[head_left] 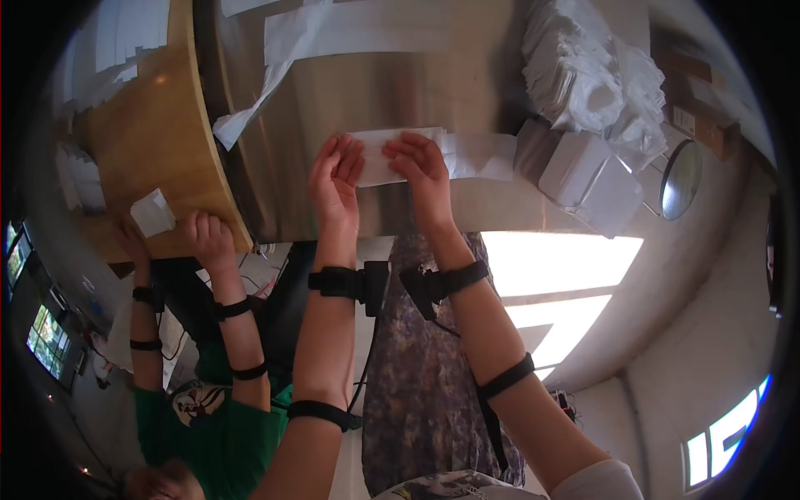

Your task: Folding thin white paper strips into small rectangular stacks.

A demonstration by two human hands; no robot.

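Observation:
A flat white paper-like piece (379,168), seemingly folded or stacked, lies on the metal-topped table near its front edge. My left hand (336,177) is at its left end, palm turned partly up, fingers loosely bent and touching the edge. At the right end, my right hand (423,169) rests its bent fingertips on the white surface. Neither hand visibly grips it. Beneath and beyond my right hand, a thinner white strip (487,156) stretches to the right. Black straps circle both forearms, and small black devices sit at the wrists.
Bundled white sheets (575,79) are heaped at the right, above a pale box-like stack (575,171). A round mirror (681,180) stands beside them. Long white strips (333,33) lie farther back. Left, a co-worker in green (250,442) has hands on a wooden table (158,108).

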